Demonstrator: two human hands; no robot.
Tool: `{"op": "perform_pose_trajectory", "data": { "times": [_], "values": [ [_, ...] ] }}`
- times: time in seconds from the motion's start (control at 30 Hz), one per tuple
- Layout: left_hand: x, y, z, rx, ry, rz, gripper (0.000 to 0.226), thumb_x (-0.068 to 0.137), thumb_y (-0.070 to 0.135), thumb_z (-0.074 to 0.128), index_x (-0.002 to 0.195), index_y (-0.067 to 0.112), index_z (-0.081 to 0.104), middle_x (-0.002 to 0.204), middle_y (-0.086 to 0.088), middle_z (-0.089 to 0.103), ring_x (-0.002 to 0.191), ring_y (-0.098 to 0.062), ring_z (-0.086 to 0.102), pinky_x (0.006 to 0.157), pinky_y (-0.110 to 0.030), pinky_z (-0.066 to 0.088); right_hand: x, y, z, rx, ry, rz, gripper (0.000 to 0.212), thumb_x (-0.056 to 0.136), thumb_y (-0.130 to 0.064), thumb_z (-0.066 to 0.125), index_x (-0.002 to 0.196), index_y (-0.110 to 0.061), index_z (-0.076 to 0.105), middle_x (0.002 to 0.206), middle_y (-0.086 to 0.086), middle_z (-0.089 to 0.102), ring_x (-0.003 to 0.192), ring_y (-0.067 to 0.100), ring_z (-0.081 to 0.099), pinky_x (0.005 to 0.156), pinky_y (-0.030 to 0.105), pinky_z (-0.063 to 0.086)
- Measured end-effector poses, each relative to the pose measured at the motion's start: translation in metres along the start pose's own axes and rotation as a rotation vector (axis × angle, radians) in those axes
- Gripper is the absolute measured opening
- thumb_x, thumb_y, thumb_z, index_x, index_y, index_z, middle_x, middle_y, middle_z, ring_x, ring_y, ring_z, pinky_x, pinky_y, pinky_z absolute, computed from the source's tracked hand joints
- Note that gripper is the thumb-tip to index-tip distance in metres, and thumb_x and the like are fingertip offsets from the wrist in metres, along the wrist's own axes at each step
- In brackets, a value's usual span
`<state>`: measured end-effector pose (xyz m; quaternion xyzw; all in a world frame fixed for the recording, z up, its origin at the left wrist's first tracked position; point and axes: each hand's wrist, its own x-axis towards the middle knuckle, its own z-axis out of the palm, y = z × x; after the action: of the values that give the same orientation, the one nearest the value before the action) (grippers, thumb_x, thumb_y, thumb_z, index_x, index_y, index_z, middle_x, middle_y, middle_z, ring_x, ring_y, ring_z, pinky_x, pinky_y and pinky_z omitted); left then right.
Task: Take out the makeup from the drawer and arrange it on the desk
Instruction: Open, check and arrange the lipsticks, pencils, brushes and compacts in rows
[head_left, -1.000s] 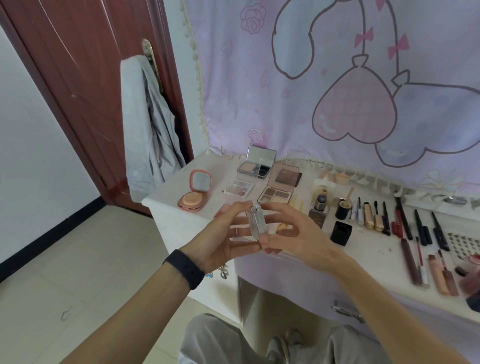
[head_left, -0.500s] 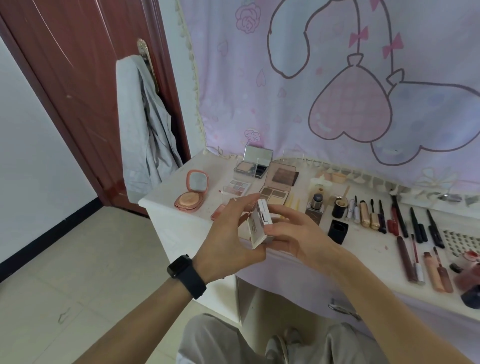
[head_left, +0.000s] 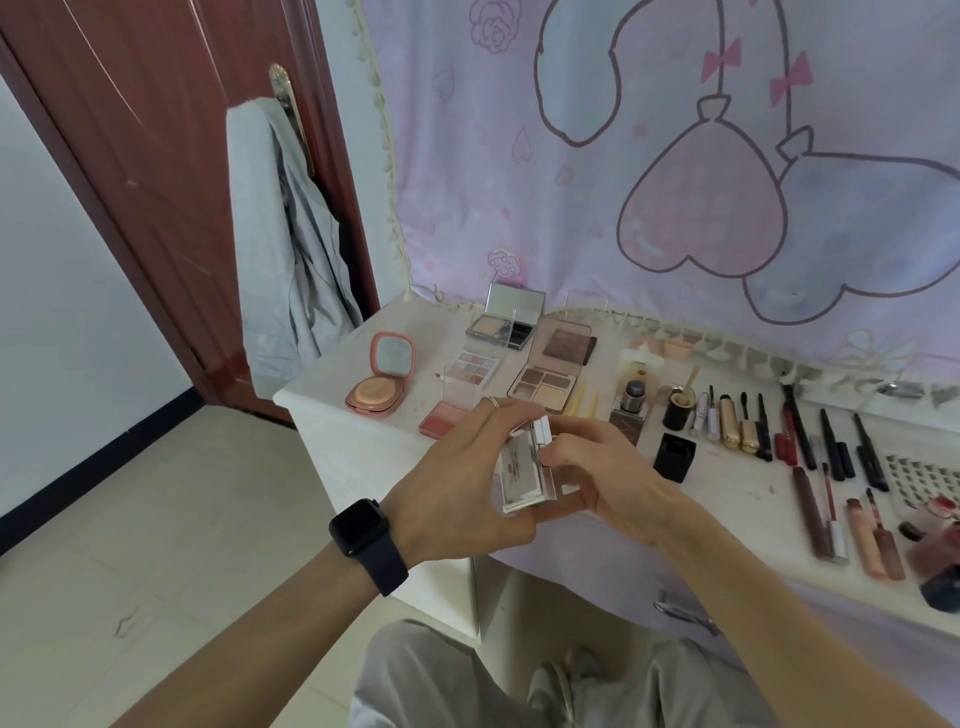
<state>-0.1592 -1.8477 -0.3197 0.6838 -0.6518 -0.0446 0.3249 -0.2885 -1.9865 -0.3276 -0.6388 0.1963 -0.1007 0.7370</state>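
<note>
1. Clear-plastic compact (head_left: 522, 470) is held on edge in the air, its long axis near upright and its sticker side toward the camera, above the near edge of the worktop (head_left: 332, 400).
2. Left hand (head_left: 457, 488) cups its left face with fingers curled round it. Right hand (head_left: 613, 478) pinches its right edge. Both hands touch it.
3. Setting it down likely means tipping it flat and forward, beside the pink blush palette (head_left: 444, 418).
4. Its white sticker carries print too fine to read, and no brand is legible.
</note>
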Motion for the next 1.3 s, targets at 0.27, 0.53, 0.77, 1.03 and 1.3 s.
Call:
{"op": "perform_pose_trajectory", "data": {
  "times": [0.27,0.53,0.77,1.03,1.3],
  "values": [
    [0.001,-0.008,0.002,0.094,-0.058,-0.044,0.084,0.064,0.035,0.084,0.136,0.023,0.043,0.124,0.01,0.047,0.103,0.001,0.04,0.082,-0.011,0.042,-0.007,0.002,0.013,-0.388,0.121,-0.033,0.027,0.099,-0.014,0.048,0.108,-0.014,0.074,0.099,0.005,0.075,0.083,0.02,0.074,0.067,0.037,0.063],
    [0.008,-0.006,-0.016,0.275,-0.204,0.01,0.084,0.068,0.038,0.078,0.141,0.023,0.037,0.13,0.006,0.043,0.113,-0.017,0.048,0.09,-0.034,0.05,-0.008,-0.014,0.01,-0.454,0.076,-0.012,0.025,0.093,-0.007,0.055,0.107,-0.016,0.074,0.088,0.004,0.078,0.079,0.019,0.076,0.07,0.034,0.062],
    [0.003,-0.011,-0.019,0.191,-0.195,-0.014,0.086,0.061,0.038,0.08,0.137,0.029,0.04,0.12,0.01,0.044,0.104,-0.015,0.053,0.085,-0.036,0.053,-0.009,-0.013,0.015,-0.398,0.067,-0.002,0.027,0.092,-0.002,0.053,0.109,-0.011,0.072,0.087,0.01,0.077,0.081,0.025,0.076,0.075,0.04,0.063],
    [-0.004,-0.017,-0.019,-0.106,-0.036,-0.121,0.082,0.062,0.03,0.083,0.132,0.041,0.043,0.121,0.017,0.048,0.116,-0.009,0.051,0.085,-0.034,0.058,-0.014,-0.023,0.014,-0.271,0.025,0.022,0.022,0.097,-0.008,0.053,0.109,-0.009,0.072,0.094,0.011,0.078,0.086,0.028,0.076,0.072,0.032,0.061],
    [-0.01,-0.024,-0.001,-0.608,0.291,-0.311,0.072,0.068,0.0,0.081,0.125,0.03,0.049,0.12,0.018,0.059,0.119,-0.018,0.058,0.086,-0.048,0.059,-0.003,-0.018,0.032,-0.189,0.067,0.012,0.027,0.099,-0.041,0.057,0.123,-0.029,0.065,0.108,-0.001,0.076,0.092,0.021,0.075,0.088,0.045,0.06]
  ]
}}
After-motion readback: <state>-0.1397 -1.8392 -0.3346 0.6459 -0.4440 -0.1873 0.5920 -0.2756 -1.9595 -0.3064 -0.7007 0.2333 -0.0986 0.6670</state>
